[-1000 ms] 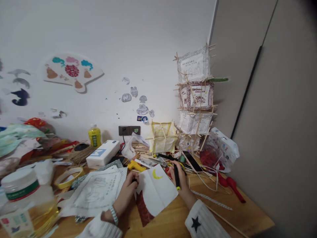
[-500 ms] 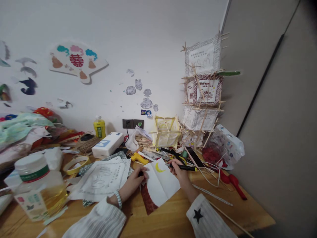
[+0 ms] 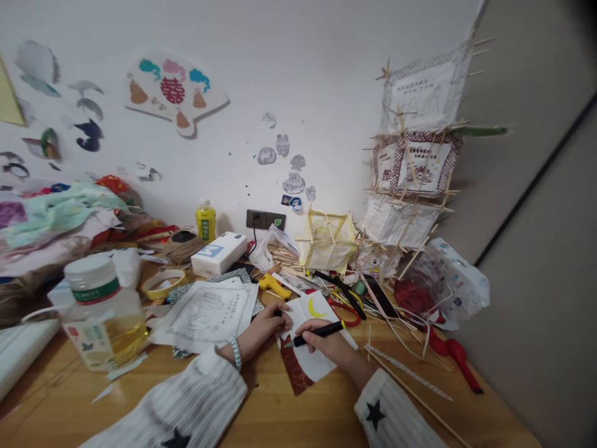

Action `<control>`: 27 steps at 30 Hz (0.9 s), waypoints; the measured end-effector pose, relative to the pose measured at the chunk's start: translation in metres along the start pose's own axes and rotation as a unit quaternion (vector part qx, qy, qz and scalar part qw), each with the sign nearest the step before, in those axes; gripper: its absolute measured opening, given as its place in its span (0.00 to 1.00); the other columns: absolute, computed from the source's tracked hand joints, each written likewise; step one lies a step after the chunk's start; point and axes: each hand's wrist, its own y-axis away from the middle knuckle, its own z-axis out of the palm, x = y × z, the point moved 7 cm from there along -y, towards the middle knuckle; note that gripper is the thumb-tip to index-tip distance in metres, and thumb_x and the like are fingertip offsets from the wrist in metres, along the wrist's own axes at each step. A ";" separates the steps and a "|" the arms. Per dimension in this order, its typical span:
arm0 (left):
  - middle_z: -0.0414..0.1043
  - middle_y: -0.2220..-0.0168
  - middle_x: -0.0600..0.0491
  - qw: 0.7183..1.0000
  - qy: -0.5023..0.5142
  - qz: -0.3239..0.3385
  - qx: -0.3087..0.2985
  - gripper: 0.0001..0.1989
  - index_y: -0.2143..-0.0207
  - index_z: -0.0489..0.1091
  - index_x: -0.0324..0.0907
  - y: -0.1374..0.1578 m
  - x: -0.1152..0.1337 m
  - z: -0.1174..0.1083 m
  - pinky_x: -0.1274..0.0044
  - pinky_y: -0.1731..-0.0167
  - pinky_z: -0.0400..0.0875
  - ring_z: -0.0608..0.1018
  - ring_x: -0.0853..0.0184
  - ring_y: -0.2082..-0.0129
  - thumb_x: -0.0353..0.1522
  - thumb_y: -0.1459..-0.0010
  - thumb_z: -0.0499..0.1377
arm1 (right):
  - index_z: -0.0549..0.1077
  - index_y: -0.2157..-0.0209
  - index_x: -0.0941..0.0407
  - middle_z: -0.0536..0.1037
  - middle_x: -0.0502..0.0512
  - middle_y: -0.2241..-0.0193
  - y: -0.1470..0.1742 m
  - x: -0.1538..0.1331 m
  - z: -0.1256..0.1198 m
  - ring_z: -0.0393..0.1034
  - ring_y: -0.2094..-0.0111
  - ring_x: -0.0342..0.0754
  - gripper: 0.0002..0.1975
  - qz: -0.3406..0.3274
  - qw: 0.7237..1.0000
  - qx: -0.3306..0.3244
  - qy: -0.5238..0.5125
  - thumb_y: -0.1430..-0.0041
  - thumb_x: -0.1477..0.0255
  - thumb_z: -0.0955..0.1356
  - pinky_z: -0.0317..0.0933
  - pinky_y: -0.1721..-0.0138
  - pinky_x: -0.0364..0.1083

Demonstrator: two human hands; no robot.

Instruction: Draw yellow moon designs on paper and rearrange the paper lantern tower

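A white sheet of paper [image 3: 321, 364] lies on the table before me, with a yellow crescent drawn near its top and a dark red-brown patch [image 3: 295, 368] along its lower left. My right hand [image 3: 321, 341] is closed around a black marker [image 3: 326, 330] with a yellow end; its tip points left, close over the upper part of the red-brown patch. Whether the tip touches the paper I cannot tell. At the sheet's left edge rests my left hand [image 3: 263, 330], fingers curled around a small black piece that looks like a cap [image 3: 278, 313].
Left of the sheet lie printed papers [image 3: 205, 314], a tape roll [image 3: 163, 283] and a large bottle [image 3: 105, 317]. Behind it are a yellow glue gun [image 3: 274, 285], red-handled scissors [image 3: 347, 311] and a phone [image 3: 380, 297]. A stick-and-paper tower [image 3: 415, 162] rises at the back right.
My right hand has brought the marker from the sheet's upper right down and left to the red-brown patch. My left hand keeps its place at the edge. The view has shifted left.
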 end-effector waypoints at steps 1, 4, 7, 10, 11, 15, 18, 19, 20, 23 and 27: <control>0.67 0.80 0.59 1.000 0.005 -0.003 0.001 0.15 0.67 0.61 0.41 0.000 -0.001 0.000 0.77 0.73 0.63 0.70 0.69 0.77 0.31 0.61 0.56 | 0.75 0.68 0.58 0.68 0.46 0.82 -0.001 0.001 -0.001 0.61 0.81 0.39 0.15 -0.002 1.000 0.009 0.002 0.47 0.60 0.67 0.56 0.76 0.40; 0.67 0.80 0.59 1.000 0.016 -0.009 0.001 0.14 0.66 0.61 0.41 0.000 -0.002 0.001 0.77 0.74 0.62 0.70 0.69 0.77 0.31 0.60 0.56 | 0.74 0.70 0.58 0.67 0.46 0.83 -0.002 0.006 -0.001 0.60 0.81 0.39 0.12 0.009 1.000 0.021 0.011 0.47 0.62 0.67 0.54 0.77 0.40; 0.68 0.80 0.59 1.000 0.019 -0.016 -0.001 0.14 0.67 0.61 0.41 0.001 -0.001 0.001 0.77 0.75 0.62 0.70 0.69 0.77 0.30 0.60 0.56 | 0.74 0.71 0.57 0.67 0.46 0.82 -0.002 0.008 -0.001 0.59 0.80 0.39 0.10 0.016 0.999 0.015 0.028 0.47 0.64 0.67 0.53 0.77 0.40; 0.69 0.80 0.59 1.000 0.015 -0.021 -0.003 0.14 0.67 0.61 0.41 0.002 0.001 0.002 0.78 0.74 0.62 0.70 0.70 0.77 0.30 0.60 0.56 | 0.74 0.71 0.57 0.67 0.46 0.82 -0.001 0.003 -0.001 0.60 0.79 0.40 0.10 0.009 0.999 0.011 0.038 0.46 0.65 0.66 0.54 0.76 0.40; 0.69 0.80 0.59 1.000 0.014 -0.021 -0.004 0.14 0.67 0.61 0.41 0.003 0.002 0.002 0.78 0.74 0.62 0.70 0.70 0.77 0.30 0.60 0.56 | 0.74 0.70 0.57 0.68 0.47 0.81 -0.001 0.001 -0.001 0.60 0.79 0.40 0.10 0.006 0.999 0.009 0.038 0.46 0.65 0.66 0.54 0.76 0.40; 0.68 0.81 0.59 1.000 0.008 -0.024 -0.011 0.14 0.67 0.60 0.41 0.004 0.005 0.004 0.77 0.75 0.62 0.69 0.70 0.79 0.31 0.60 0.56 | 0.74 0.71 0.57 0.68 0.47 0.81 0.000 -0.003 0.000 0.60 0.79 0.40 0.09 0.006 0.999 0.008 0.046 0.47 0.66 0.66 0.55 0.75 0.41; 0.68 0.80 0.59 1.000 0.003 -0.025 -0.013 0.14 0.67 0.61 0.41 0.004 0.005 0.005 0.77 0.75 0.62 0.70 0.69 0.78 0.32 0.60 0.56 | 0.74 0.72 0.57 0.68 0.47 0.80 0.000 -0.003 -0.001 0.60 0.78 0.40 0.07 0.013 0.998 0.018 0.056 0.47 0.68 0.66 0.55 0.75 0.40; 0.68 0.80 0.58 1.000 0.002 -0.024 -0.011 0.14 0.67 0.61 0.41 0.004 0.005 0.004 0.77 0.74 0.62 0.70 0.69 0.78 0.32 0.60 0.57 | 0.74 0.71 0.57 0.68 0.47 0.80 0.000 -0.003 -0.002 0.60 0.78 0.40 0.07 0.014 0.998 0.021 0.059 0.48 0.68 0.66 0.55 0.75 0.40; 0.68 0.80 0.58 1.000 0.000 -0.023 -0.008 0.14 0.67 0.62 0.41 0.004 0.005 0.004 0.77 0.74 0.62 0.70 0.69 0.78 0.32 0.60 0.57 | 0.74 0.71 0.57 0.69 0.47 0.79 0.000 -0.003 -0.002 0.60 0.77 0.40 0.07 0.014 0.998 0.022 0.063 0.48 0.69 0.66 0.55 0.75 0.40; 0.68 0.79 0.58 1.000 -0.006 -0.018 -0.004 0.14 0.67 0.63 0.40 0.003 0.005 0.002 0.77 0.72 0.62 0.70 0.69 0.77 0.30 0.60 0.57 | 0.74 0.71 0.57 0.68 0.47 0.80 0.000 -0.004 -0.001 0.60 0.77 0.40 0.08 0.015 0.997 0.012 0.068 0.47 0.67 0.66 0.55 0.75 0.41; 0.69 0.79 0.58 1.000 -0.007 -0.013 -0.002 0.13 0.67 0.63 0.40 0.003 0.005 0.003 0.76 0.71 0.63 0.70 0.69 0.77 0.29 0.60 0.57 | 0.74 0.70 0.57 0.69 0.47 0.79 0.000 -0.004 -0.002 0.60 0.77 0.40 0.09 0.011 0.998 0.009 0.063 0.47 0.66 0.66 0.55 0.75 0.41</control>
